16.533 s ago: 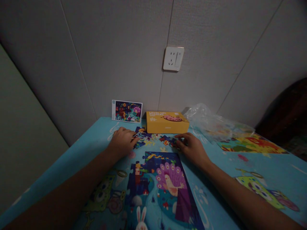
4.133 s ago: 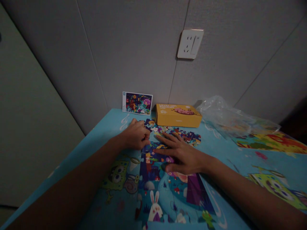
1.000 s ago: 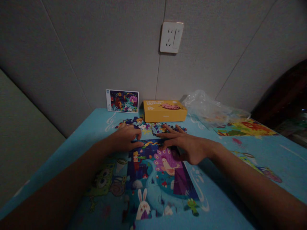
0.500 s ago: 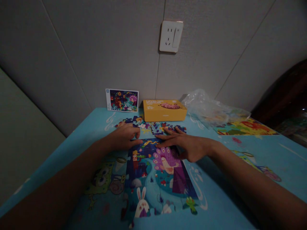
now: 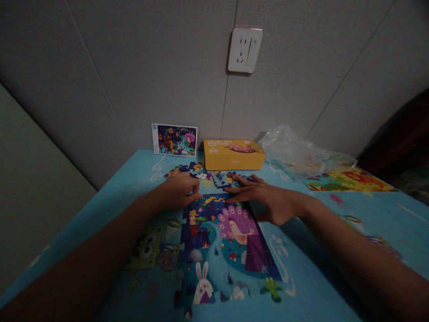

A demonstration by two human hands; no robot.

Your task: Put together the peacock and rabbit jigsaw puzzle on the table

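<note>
Well, the fingers of my left hand (image 5: 177, 190) are curled in, the thumb by the far left corner of the joined puzzle (image 5: 228, 257); whether I pinch a piece there, I cannot tell. My right hand (image 5: 276, 203) has its fingers spread loosely, grasping nothing, reaching over loose pieces (image 5: 221, 179) near the puzzle's far edge. The puzzle lies flat on the table (image 5: 311, 237) before me, those pieces between it and the yellow box (image 5: 234, 161).

Can't tell if your left hand (image 5: 177, 190) grips anything; your right hand (image 5: 273, 201) partly hides loose pieces (image 5: 221, 179). Your forearms (image 5: 110, 237) run off-frame.
</note>
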